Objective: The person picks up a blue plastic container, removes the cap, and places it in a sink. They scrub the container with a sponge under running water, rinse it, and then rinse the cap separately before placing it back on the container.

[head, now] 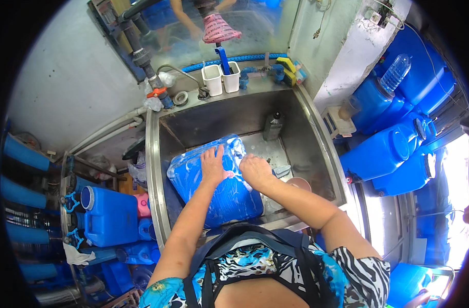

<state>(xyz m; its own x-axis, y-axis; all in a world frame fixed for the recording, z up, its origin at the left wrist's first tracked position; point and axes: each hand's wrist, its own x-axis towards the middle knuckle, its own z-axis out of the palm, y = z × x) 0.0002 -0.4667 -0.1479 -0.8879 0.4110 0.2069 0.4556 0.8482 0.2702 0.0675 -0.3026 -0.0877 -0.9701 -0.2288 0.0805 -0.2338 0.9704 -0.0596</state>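
Note:
A blue plastic jug (223,196) lies tilted in a stainless steel sink (292,100), streaked with white suds. My left hand (213,165) rests on its upper face, fingers spread and thumb out to the right. Against the jug's right edge, where the foam is thickest, my right hand (256,171) is curled with the knuckles up. Whatever its fingers may hold is hidden beneath them. Right of the jug, a grey block (281,171) lies on the sink floor. Partly behind my right forearm is a pinkish round container (300,184).
A dark bottle (273,126) stands at the sink's back. White holders (212,80), a valve with an orange handle (156,92) and yellow sponges (286,65) line the back ledge. Blue jugs crowd the left (113,217) and the right (377,154).

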